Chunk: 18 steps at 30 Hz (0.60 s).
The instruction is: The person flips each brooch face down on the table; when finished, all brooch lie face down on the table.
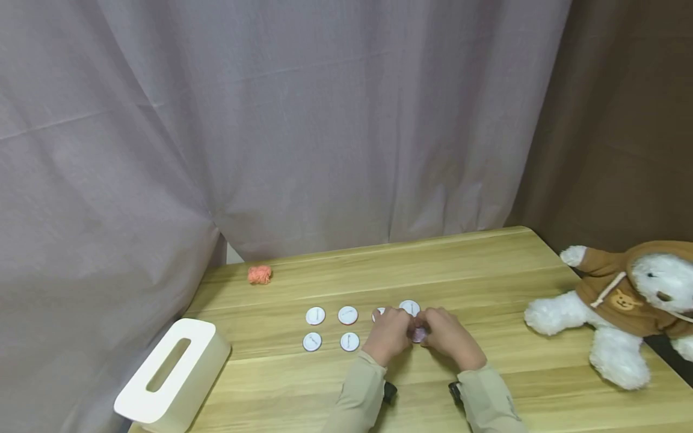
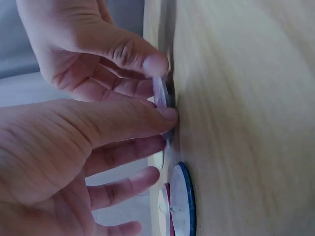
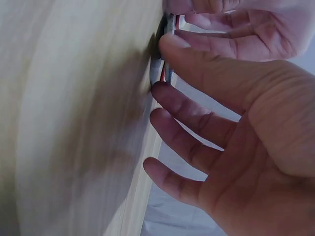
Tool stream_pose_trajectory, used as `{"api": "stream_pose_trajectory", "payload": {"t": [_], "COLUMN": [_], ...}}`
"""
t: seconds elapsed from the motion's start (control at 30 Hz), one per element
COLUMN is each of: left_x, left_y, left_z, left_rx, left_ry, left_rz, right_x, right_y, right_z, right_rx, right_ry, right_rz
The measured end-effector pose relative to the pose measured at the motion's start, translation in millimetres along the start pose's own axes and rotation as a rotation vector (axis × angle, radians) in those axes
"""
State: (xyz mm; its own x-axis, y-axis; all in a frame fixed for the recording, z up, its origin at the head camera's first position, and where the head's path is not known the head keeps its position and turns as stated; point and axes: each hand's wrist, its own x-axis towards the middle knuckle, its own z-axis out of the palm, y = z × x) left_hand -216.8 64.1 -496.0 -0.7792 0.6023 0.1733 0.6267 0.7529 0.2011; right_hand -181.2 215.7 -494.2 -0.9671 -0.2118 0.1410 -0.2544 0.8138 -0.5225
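Both hands meet over a purplish button badge [image 1: 418, 335], low above the wooden table. My left hand [image 1: 388, 337] pinches one edge between thumb and forefinger, its other fingers spread apart in the left wrist view. From the opposite side my right hand [image 1: 450, 338] pinches the badge too, thumb on one face. Seen edge-on, the badge [image 2: 160, 92] is a thin disc, partly covered by fingertips. Just beyond the hands lies a badge [image 1: 409, 308] with its white pin side up, and another badge [image 1: 378, 313] is half hidden by the left hand.
Several more badges [image 1: 348, 315] lie pin side up in two rows to the left. A white tissue box [image 1: 213, 355] stands at the table's left edge, a coral yarn bundle [image 1: 260, 275] near the back. A plush bear [image 1: 612, 294] in a brown hoodie sits at the right.
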Motion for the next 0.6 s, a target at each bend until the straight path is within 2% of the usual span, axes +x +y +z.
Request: {"api": "stream_pose_trajectory", "payload": {"t": [0.17, 0.4, 0.6], "left_x": [-1.1, -1.8, -1.3], "left_y": [-3.3, -9.5, -12.1], "left_z": [1.0, 0.2, -1.6], "left_rx": [-0.04, -0.08, -0.101], "left_ry": [-0.003, 0.025, 0.017], "left_rz": [0.011, 0.043, 0.051], "right_x": [-1.2, -3.3, -3.9], "right_y": [5, 9, 7], "right_z": [-1, -5, -9], "right_rx": [0.048, 0.085, 0.097], "right_ry": [-0.04, -0.046, -0.051], "right_rz": [-0.008, -0.027, 0.023]}}
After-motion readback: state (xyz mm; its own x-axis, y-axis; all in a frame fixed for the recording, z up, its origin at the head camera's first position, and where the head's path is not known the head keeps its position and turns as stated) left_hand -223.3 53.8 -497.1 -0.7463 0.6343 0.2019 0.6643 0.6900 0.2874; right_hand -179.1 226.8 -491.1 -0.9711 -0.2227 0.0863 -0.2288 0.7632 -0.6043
